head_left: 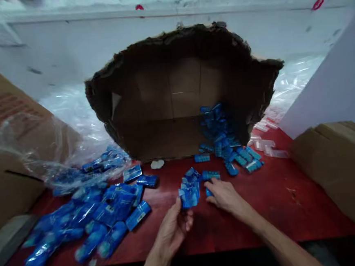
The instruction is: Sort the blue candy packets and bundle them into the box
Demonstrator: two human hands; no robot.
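Note:
My left hand pinches the lower end of a fanned stack of flat blue printed sleeves above the red table. Close to its right, my right hand has its fingers curled round a small blue tube, mostly hidden beneath them. Another blue-green ribbed tube lies just past those fingertips. Farther back, a heap of similar blue tubes spills from a cardboard box onto the table. Left of my hands spreads a pile of blue wrapped packs, some with rounded ends.
The cardboard box has a ragged opening facing me. Cartons stand at the left and right. Clear plastic film drapes over the left pile. Clear plastic pieces lie right of the box on the red table.

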